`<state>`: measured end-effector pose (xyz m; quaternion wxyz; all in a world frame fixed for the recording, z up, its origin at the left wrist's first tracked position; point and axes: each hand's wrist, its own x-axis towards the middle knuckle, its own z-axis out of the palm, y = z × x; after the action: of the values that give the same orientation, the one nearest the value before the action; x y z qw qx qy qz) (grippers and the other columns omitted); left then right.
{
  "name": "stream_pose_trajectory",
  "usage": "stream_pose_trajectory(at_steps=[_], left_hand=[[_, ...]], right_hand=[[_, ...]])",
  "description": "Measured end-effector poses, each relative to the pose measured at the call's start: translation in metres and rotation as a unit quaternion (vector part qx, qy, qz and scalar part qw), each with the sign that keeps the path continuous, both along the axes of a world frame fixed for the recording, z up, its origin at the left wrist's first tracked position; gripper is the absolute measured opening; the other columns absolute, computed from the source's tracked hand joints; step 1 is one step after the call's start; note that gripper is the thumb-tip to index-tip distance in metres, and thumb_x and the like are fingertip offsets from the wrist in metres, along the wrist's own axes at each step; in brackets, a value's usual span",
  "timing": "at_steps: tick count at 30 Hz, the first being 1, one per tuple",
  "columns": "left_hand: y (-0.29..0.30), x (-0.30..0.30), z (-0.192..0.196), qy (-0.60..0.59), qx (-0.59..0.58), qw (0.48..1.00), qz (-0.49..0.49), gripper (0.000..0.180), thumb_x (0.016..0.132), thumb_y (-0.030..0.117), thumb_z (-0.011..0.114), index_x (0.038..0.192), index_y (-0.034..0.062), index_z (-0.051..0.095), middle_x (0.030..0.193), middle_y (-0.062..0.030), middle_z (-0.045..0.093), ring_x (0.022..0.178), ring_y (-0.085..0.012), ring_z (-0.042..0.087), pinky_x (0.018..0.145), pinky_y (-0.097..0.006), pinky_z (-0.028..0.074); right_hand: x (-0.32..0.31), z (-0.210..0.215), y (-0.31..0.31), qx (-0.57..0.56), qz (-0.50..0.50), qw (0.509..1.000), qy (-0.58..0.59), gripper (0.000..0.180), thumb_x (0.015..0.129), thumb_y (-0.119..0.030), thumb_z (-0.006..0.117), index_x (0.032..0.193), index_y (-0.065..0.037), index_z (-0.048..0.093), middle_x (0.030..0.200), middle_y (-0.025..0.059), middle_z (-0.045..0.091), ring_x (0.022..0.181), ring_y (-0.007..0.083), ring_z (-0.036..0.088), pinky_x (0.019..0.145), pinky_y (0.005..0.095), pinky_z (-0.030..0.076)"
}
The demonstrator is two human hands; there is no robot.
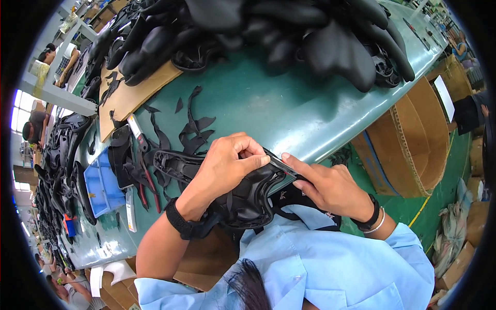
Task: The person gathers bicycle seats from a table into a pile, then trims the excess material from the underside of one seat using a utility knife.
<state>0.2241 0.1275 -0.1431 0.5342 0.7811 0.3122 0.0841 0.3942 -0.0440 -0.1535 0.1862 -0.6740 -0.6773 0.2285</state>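
A black bicycle saddle [248, 199] lies underside up between my forearms at the table's near edge, its narrow nose pointing left. My left hand [227, 163] pinches the saddle's far rim with thumb and forefinger. Just right of it, my right hand [328, 186] is closed with its fingertips at the same rim. A thin dark strip with a shiny edge [279, 164] runs between the two hands; whether it is a tool or part of the cover I cannot tell. My right fingers partly hide what they grip.
Black saddles [341, 57] are heaped along the far side of the green table [248, 103]. Left of the saddle lie black offcuts [194, 129], red-handled pliers [150, 186], a utility knife [137, 129] and a blue bin [103, 186]. A cardboard box [408, 139] stands right. Other people are around the edges.
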Motion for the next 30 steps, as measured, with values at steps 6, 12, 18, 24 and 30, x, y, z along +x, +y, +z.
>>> stream_pose_trajectory(at_steps=[6, 12, 18, 24, 30], left_hand=[[0.013, -0.009, -0.011, -0.057, -0.220, 0.971, 0.071, 0.013, 0.085, 0.013, 0.070, 0.085, 0.0021, 0.063, 0.080, 0.0009, 0.059, 0.074, -0.0081, 0.052, 0.070, -0.023, 0.043], [0.027, -0.021, -0.019, -0.107, -0.135, 0.968, 0.184, 0.035, 0.085, 0.021, 0.069, 0.110, -0.0030, 0.060, 0.103, -0.0087, 0.064, 0.096, -0.0160, 0.058, 0.088, -0.029, 0.044], [0.025, -0.071, 0.013, 0.186, 0.065, 0.980, -0.026, 0.068, 0.072, 0.031, 0.079, 0.123, -0.0058, 0.053, 0.110, -0.0205, 0.062, 0.103, -0.0313, 0.060, 0.094, -0.035, 0.045], [-0.041, -0.115, -0.002, -0.054, -0.074, 0.958, 0.270, 0.057, 0.082, 0.024, 0.074, 0.126, -0.0037, 0.051, 0.119, -0.0122, 0.060, 0.108, -0.0189, 0.056, 0.096, -0.031, 0.042], [-0.071, -0.124, -0.017, -0.035, -0.063, 0.935, 0.347, 0.053, 0.085, 0.025, 0.071, 0.124, -0.0037, 0.051, 0.119, -0.0124, 0.059, 0.107, -0.0193, 0.056, 0.095, -0.032, 0.043]], right_hand=[[-0.026, 0.001, -0.031, -0.017, -0.046, 0.998, 0.034, 0.065, 0.092, -0.020, 0.056, 0.148, -0.008, 0.027, 0.066, 0.0128, 0.057, 0.051, 0.0339, 0.055, 0.047, 0.0445, 0.041], [-0.043, 0.004, -0.019, -0.139, -0.159, 0.947, 0.242, 0.064, 0.092, -0.019, 0.054, 0.146, -0.002, 0.024, 0.084, 0.0255, 0.064, 0.070, 0.0425, 0.062, 0.062, 0.0478, 0.049], [-0.020, -0.002, 0.009, 0.010, -0.075, 0.964, 0.257, 0.055, 0.092, -0.012, 0.054, 0.144, -0.007, 0.035, 0.119, 0.0200, 0.061, 0.092, 0.0411, 0.063, 0.077, 0.0409, 0.052], [-0.012, -0.018, 0.005, 0.178, -0.002, 0.967, 0.179, 0.050, 0.090, -0.013, 0.060, 0.137, -0.008, 0.047, 0.118, 0.0130, 0.063, 0.088, 0.0315, 0.067, 0.073, 0.0341, 0.054], [-0.011, -0.019, 0.020, 0.121, 0.049, 0.987, 0.094, 0.053, 0.089, -0.016, 0.060, 0.140, -0.015, 0.046, 0.066, 0.0090, 0.056, 0.050, 0.0255, 0.051, 0.046, 0.0367, 0.043]])
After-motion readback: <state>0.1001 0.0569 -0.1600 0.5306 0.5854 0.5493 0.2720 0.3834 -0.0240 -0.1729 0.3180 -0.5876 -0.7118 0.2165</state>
